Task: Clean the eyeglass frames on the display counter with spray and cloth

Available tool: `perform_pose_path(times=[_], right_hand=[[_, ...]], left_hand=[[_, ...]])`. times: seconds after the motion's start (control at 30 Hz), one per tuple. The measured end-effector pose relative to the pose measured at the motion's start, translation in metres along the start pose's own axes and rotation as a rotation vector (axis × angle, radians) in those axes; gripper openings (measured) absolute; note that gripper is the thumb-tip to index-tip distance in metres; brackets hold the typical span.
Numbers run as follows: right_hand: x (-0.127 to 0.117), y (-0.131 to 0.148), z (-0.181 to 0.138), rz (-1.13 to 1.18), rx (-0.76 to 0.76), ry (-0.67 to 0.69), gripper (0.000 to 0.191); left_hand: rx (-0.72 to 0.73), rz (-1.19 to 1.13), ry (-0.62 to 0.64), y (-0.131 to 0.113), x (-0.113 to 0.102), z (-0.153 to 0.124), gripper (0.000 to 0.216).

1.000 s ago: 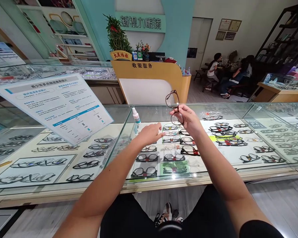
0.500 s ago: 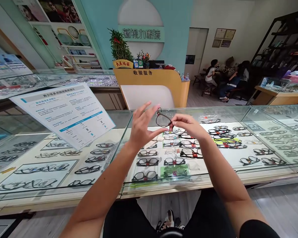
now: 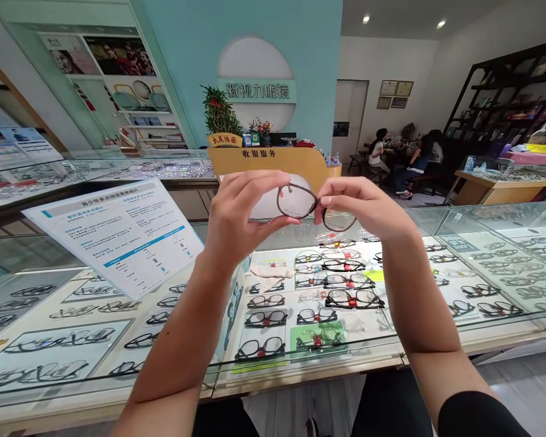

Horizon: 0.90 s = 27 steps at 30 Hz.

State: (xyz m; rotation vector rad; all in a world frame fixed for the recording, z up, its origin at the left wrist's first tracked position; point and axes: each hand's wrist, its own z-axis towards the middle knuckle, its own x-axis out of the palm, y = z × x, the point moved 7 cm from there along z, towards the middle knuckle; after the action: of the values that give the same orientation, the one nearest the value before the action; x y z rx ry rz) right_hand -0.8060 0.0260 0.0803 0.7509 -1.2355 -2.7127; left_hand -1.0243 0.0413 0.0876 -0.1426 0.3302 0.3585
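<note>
A pair of dark-rimmed eyeglasses (image 3: 297,201) is held up above the glass counter. My right hand (image 3: 361,203) pinches it at the bridge between thumb and fingers, partly covering the right lens. At the left rim, my left hand (image 3: 241,212) has its fingertips at the upper edge and its thumb at the lower edge. Below both hands, several rows of eyeglasses (image 3: 353,298) lie inside the display case (image 3: 236,379). One pair rests on a green card (image 3: 295,346), and a beige cloth (image 3: 266,276) lies among the rows.
A printed sheet (image 3: 118,237) stands tilted on the counter at the left. More display cases hold glasses on both sides. Across the room are a wooden reception desk (image 3: 273,159) with a plant (image 3: 221,112), and people seated at the back right.
The eyeglasses and both hands have come up nearer to my face. My left fingers, spread beside the rim before, are now closed around its edge. The view has tilted upward.
</note>
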Motion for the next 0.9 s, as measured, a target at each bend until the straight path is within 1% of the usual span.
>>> perform_pose_path(times=[0.03,0.1,0.17,0.2,0.23,0.3,0.37,0.5,0.63,0.73,0.9], right_hand=[[-0.002,0.009,-0.002,-0.026,-0.021,-0.034,0.026],[-0.006,0.026,-0.01,-0.099,-0.075,-0.144,0.023],[-0.009,0.04,-0.021,-0.187,-0.136,-0.275,0.02],[-0.009,0.045,-0.027,-0.228,-0.166,-0.322,0.026],[-0.008,0.047,-0.031,-0.264,-0.195,-0.35,0.035],[-0.003,0.048,-0.035,-0.317,-0.239,-0.369,0.055],[0.0,0.044,-0.035,-0.343,-0.261,-0.379,0.062],[0.0,0.034,-0.031,-0.341,-0.274,-0.448,0.052],[-0.002,0.025,-0.028,-0.316,-0.247,-0.453,0.049],[-0.007,0.015,-0.025,-0.277,-0.205,-0.444,0.046],[-0.014,0.004,-0.021,-0.219,-0.169,-0.452,0.045]], left_hand=[[0.038,-0.007,-0.018,-0.006,-0.004,0.005,0.064],[0.101,0.004,-0.078,-0.015,-0.012,0.009,0.063],[0.108,0.037,-0.166,-0.018,-0.022,0.008,0.063],[0.096,0.051,-0.203,-0.017,-0.027,0.006,0.063],[0.084,0.057,-0.229,-0.015,-0.03,0.004,0.064],[0.058,0.047,-0.257,-0.009,-0.034,0.0,0.065],[0.032,0.022,-0.264,-0.003,-0.036,-0.003,0.064],[-0.027,-0.016,-0.277,0.004,-0.033,-0.006,0.059],[-0.095,-0.047,-0.281,0.006,-0.025,-0.006,0.056],[-0.162,-0.12,-0.266,0.016,-0.017,-0.006,0.06],[-0.214,-0.333,-0.177,0.04,0.001,-0.003,0.073]])
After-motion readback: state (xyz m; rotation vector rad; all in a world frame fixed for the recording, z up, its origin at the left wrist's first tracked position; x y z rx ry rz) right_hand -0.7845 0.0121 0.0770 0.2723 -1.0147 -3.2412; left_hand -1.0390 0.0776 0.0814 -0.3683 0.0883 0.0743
